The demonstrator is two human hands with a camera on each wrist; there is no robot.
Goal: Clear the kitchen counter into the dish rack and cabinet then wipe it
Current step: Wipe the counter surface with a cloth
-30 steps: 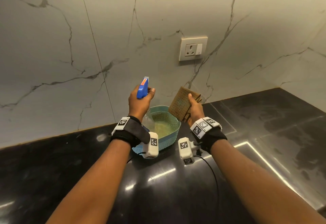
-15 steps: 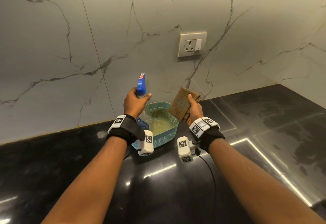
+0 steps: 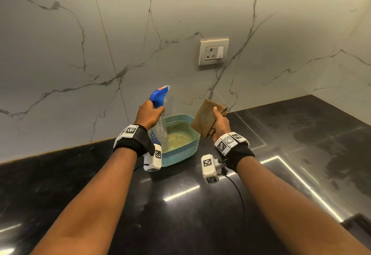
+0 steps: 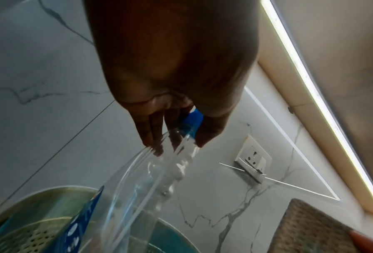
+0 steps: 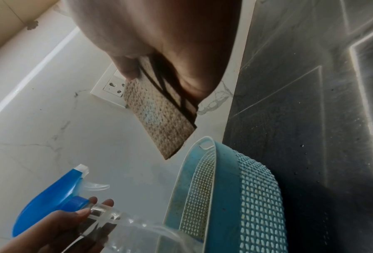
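Observation:
My left hand (image 3: 149,114) grips the neck of a clear spray bottle (image 3: 162,132) with a blue trigger head (image 3: 159,96), held upright above a light-blue perforated basket (image 3: 186,152). In the right wrist view the bottle's blue head (image 5: 49,200) points toward the wall, and my fingers (image 5: 99,203) wrap its neck. My right hand (image 3: 219,123) pinches a folded brown cloth (image 3: 206,119), held up beside the basket. The cloth (image 5: 159,116) shows a faint blue stain. In the left wrist view my fingers (image 4: 151,126) curl around the bottle neck (image 4: 181,137).
The basket stands on a glossy black counter (image 3: 180,204) against a grey marble wall (image 3: 80,54). A white wall socket (image 3: 213,52) sits above the cloth. A black cable (image 3: 239,190) runs from my right wrist camera. The counter extends right into a corner (image 3: 313,96).
My left hand tilted the spray bottle upright, then shifted it slightly; its nozzle turns to the right. My right hand keeps the cloth in about the same place.

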